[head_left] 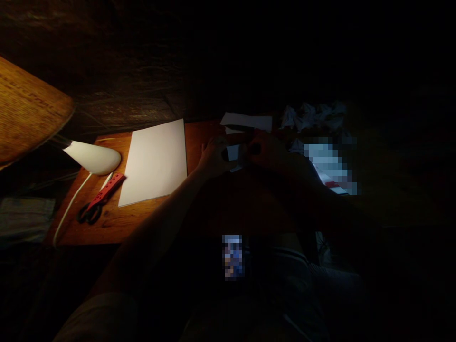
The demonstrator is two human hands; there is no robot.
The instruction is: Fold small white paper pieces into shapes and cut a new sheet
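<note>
The room is dark, lit only by a desk lamp at the left. My left hand and my right hand meet over the wooden table, both pinching a small white piece of paper held between them. The fingers of both hands are closed on its edges. My right hand and forearm lie in deep shadow. A stack of white paper sheets lies flat just left of my left hand.
A white lamp base with its cord stands at the table's left, its woven shade above. Red-handled scissors lie beside it. Another white sheet and crumpled papers lie at the back right.
</note>
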